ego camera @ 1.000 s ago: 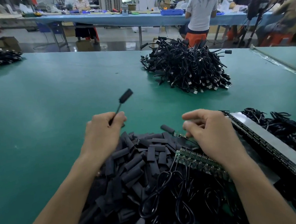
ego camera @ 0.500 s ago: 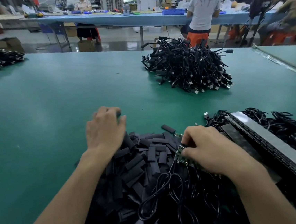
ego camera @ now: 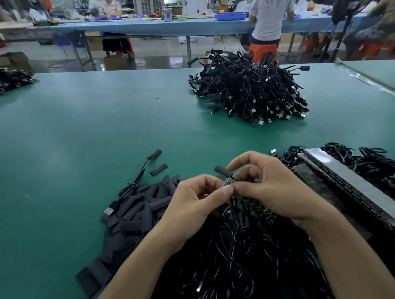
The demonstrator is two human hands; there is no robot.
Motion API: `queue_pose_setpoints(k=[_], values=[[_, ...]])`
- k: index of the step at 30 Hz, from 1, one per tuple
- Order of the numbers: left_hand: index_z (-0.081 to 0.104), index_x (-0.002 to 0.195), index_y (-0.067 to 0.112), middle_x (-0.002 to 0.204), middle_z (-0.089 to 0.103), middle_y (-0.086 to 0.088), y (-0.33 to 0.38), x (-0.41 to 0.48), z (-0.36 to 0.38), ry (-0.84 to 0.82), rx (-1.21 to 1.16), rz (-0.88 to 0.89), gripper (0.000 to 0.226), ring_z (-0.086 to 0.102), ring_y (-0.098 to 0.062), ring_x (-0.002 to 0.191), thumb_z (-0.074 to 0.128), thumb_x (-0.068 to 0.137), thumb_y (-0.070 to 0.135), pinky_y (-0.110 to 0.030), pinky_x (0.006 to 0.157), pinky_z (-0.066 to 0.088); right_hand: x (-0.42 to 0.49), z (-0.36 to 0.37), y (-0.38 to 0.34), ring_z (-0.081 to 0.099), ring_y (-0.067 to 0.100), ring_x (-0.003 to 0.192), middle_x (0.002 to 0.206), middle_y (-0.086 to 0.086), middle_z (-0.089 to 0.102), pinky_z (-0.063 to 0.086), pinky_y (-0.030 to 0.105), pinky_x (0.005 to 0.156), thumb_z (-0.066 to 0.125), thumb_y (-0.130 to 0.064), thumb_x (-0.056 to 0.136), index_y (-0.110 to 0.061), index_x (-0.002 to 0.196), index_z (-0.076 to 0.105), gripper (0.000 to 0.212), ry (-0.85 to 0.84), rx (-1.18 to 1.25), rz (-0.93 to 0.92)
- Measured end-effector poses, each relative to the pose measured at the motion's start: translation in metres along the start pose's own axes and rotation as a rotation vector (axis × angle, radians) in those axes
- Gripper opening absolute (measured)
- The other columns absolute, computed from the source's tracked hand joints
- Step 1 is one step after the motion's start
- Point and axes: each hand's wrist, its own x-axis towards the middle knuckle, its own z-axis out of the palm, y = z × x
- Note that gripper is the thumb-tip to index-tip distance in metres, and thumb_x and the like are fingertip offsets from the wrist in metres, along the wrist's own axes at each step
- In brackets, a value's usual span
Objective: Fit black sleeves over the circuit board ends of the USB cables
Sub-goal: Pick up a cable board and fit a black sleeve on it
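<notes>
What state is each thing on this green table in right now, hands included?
Circuit board end, bare green, unsleeved, pinched by both hands.
Left hand, curled, pinching that board end.
Right hand, curled, pinching it too.
Black sleeves, loose in a pile, unused.
Sleeved cable, lying flat beside the pile, in no hand.
Far cable heap, piled, many ends sleeved.
Circuit board strip, lying flat at the right.

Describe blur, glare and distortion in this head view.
Head view: wide-angle distortion bows the far edge of the green table; the background figure at top right is smeared; the grey strip at right shows pale glare; the left hand and right hand on the circuit board are fairly sharp.
</notes>
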Motion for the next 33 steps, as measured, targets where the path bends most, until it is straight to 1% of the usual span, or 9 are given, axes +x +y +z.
queue_pose_setpoints(k=[4, 8, 14, 21, 23, 27, 29, 31, 33], values=[[0.070, 0.074, 0.017, 0.061, 0.059, 0.004, 0.000, -0.001, -0.002, -0.028, -0.091, -0.047, 0.012, 0.051, -0.005, 0.052, 0.073, 0.074, 0.029, -0.015, 0.053, 0.044, -0.001, -0.004, 0.000, 0.062, 0.007, 0.069, 0.071, -0.003, 0.070, 0.049, 0.016, 0.068, 0.075, 0.000, 0.082, -0.014, 0.097, 0.066, 0.022, -0.027, 0.070, 0.007], [0.071, 0.076, 0.012, 0.062, 0.062, 0.001, -0.002, -0.003, -0.004, -0.058, -0.077, -0.063, 0.016, 0.054, -0.006, 0.053, 0.073, 0.075, 0.028, -0.015, 0.053, 0.045, -0.001, -0.004, 0.001, 0.063, 0.003, 0.063, 0.067, -0.003, 0.071, 0.048, 0.014, 0.063, 0.079, -0.001, 0.079, -0.014, 0.094, 0.069, 0.022, -0.022, 0.017, -0.008], [0.072, 0.075, 0.011, 0.064, 0.062, -0.002, -0.004, -0.002, -0.007, -0.083, -0.100, -0.064, 0.017, 0.054, -0.008, 0.056, 0.076, 0.074, 0.028, -0.016, 0.056, 0.046, 0.000, -0.004, 0.006, 0.063, 0.007, 0.068, 0.072, 0.001, 0.071, 0.051, 0.017, 0.066, 0.080, -0.002, 0.077, -0.014, 0.094, 0.073, 0.022, -0.042, 0.065, -0.003], [0.073, 0.073, 0.013, 0.066, 0.063, -0.003, -0.006, -0.001, -0.009, -0.095, -0.126, -0.055, 0.014, 0.055, -0.009, 0.059, 0.078, 0.076, 0.025, -0.018, 0.060, 0.047, 0.000, -0.003, 0.012, 0.067, 0.009, 0.071, 0.079, 0.008, 0.074, 0.052, 0.016, 0.065, 0.081, -0.012, 0.061, -0.009, 0.089, 0.075, 0.029, -0.064, 0.228, 0.005], [0.073, 0.073, 0.012, 0.067, 0.063, -0.004, -0.007, -0.001, -0.009, -0.090, -0.124, -0.056, 0.016, 0.055, -0.010, 0.060, 0.082, 0.076, 0.026, -0.019, 0.060, 0.047, 0.001, -0.002, 0.014, 0.067, 0.010, 0.071, 0.080, 0.010, 0.074, 0.052, 0.016, 0.065, 0.081, -0.011, 0.061, -0.008, 0.089, 0.075, 0.029, -0.068, 0.260, 0.011], [0.073, 0.073, 0.013, 0.065, 0.061, -0.005, -0.007, -0.001, -0.009, -0.067, -0.140, -0.048, 0.013, 0.054, -0.012, 0.058, 0.077, 0.077, 0.024, -0.020, 0.058, 0.046, 0.002, 0.001, 0.017, 0.067, 0.011, 0.070, 0.080, 0.011, 0.074, 0.054, 0.017, 0.066, 0.080, -0.006, 0.062, -0.007, 0.088, 0.075, 0.026, -0.081, 0.347, 0.016], [0.074, 0.075, 0.012, 0.072, 0.061, -0.014, -0.008, 0.000, -0.008, -0.041, -0.222, -0.068, 0.019, 0.053, -0.023, 0.065, 0.079, 0.074, 0.031, -0.026, 0.062, 0.046, 0.002, 0.005, 0.015, 0.068, 0.011, 0.069, 0.079, 0.009, 0.073, 0.055, 0.017, 0.068, 0.078, -0.003, 0.064, -0.006, 0.092, 0.074, 0.028, -0.113, 0.427, 0.008], [0.074, 0.077, 0.010, 0.083, 0.059, -0.021, -0.008, 0.001, -0.008, -0.006, -0.305, -0.082, 0.023, 0.050, -0.030, 0.076, 0.081, 0.073, 0.032, -0.036, 0.070, 0.044, 0.002, 0.008, 0.013, 0.067, 0.010, 0.071, 0.078, 0.006, 0.074, 0.055, 0.017, 0.070, 0.076, -0.002, 0.066, -0.005, 0.096, 0.071, 0.030, -0.118, 0.427, -0.005], [0.073, 0.074, 0.011, 0.077, 0.064, -0.017, -0.008, 0.002, -0.008, 0.000, -0.333, -0.073, 0.020, 0.057, -0.024, 0.068, 0.081, 0.075, 0.029, -0.031, 0.066, 0.052, 0.002, 0.008, 0.010, 0.068, 0.011, 0.076, 0.081, 0.005, 0.074, 0.055, 0.017, 0.074, 0.075, 0.001, 0.072, -0.005, 0.096, 0.070, 0.025, -0.106, 0.357, 0.013]])
